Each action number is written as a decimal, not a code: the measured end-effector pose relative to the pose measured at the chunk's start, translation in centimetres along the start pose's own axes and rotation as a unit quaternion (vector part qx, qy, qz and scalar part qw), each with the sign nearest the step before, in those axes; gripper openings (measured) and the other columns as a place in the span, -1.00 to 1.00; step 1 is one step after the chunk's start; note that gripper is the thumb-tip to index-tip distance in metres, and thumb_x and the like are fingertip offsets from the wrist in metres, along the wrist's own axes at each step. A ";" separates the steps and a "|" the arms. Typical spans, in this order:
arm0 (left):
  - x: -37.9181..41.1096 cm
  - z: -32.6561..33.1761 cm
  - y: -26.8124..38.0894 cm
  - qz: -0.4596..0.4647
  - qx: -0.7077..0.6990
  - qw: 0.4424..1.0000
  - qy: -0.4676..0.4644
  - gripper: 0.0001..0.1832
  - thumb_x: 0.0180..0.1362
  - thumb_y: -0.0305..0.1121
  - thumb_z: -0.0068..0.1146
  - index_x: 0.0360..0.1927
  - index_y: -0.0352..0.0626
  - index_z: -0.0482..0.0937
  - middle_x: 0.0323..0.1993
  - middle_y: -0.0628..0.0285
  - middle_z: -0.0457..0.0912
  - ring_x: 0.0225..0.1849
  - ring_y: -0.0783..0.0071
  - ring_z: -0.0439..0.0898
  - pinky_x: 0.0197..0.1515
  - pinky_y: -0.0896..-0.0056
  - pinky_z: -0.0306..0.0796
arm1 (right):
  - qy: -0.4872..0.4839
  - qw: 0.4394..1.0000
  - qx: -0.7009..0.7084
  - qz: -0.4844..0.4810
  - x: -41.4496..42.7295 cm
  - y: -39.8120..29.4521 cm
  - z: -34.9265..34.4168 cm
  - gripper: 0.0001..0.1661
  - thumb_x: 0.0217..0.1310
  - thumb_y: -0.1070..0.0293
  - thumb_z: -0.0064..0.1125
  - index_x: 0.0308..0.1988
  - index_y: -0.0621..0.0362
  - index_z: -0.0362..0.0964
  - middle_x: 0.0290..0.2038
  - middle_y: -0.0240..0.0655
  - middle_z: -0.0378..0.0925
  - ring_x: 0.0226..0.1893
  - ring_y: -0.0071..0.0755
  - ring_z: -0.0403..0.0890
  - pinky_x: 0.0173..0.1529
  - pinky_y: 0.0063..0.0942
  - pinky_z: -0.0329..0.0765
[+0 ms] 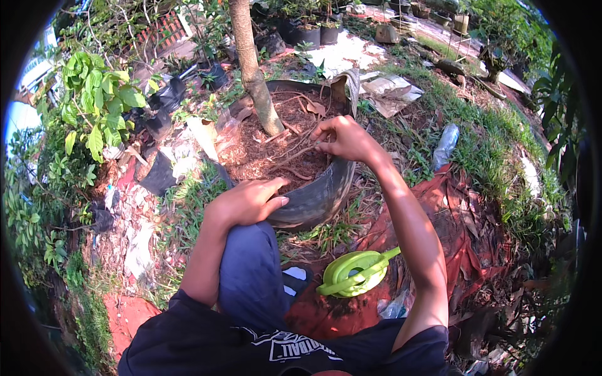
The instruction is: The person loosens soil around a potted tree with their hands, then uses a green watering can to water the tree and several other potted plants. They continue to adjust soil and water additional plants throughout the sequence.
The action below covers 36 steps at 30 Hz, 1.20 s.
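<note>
In front of me stands a large round black planter (pixel 312 207) filled with brown soil or mulch (pixel 244 157). A tree trunk (pixel 258 89) rises from it, leaning toward the upper left. Several thin brown roots or stems lie across the soil. My right hand (pixel 345 138) is above the right part of the planter, thumb and fingertips pinched on the end of a thin brown root (pixel 294 156). On the near rim rests my left hand (pixel 249 199), thumb and fingers apart, its fingertips at the soil and holding nothing.
A lime-green watering can (pixel 355 275) sits on red cloth or sheeting (pixel 432 211) near my right arm. A clear plastic bottle (pixel 445 143) lies in the grass to the right. Leafy shrubs (pixel 99 103) crowd the left; black plant pots (pixel 305 35) stand behind.
</note>
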<state>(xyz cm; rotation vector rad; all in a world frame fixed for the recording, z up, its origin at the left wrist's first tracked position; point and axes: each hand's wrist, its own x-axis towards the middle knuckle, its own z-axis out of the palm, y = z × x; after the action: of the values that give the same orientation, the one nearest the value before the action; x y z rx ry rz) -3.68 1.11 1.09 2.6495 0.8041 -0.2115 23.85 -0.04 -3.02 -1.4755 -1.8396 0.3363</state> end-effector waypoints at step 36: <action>-0.2 -1.1 -0.6 0.021 -0.020 0.996 -0.087 -0.25 0.23 0.12 0.07 0.29 -0.29 0.31 0.26 -0.08 0.37 0.29 0.04 0.36 0.32 0.24 0.22 | -0.041 0.998 -0.028 0.042 3.3 -0.9 1.1 -0.72 0.08 0.22 0.36 -0.21 0.10 0.61 -0.28 -0.14 0.64 -0.20 -0.12 0.63 -0.05 -0.23 0.51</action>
<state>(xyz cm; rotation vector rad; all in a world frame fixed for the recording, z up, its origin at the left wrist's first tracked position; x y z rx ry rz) -4.15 1.82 1.96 2.5644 0.6874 -0.4035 22.26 2.98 -1.96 -1.6026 -1.8674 0.3937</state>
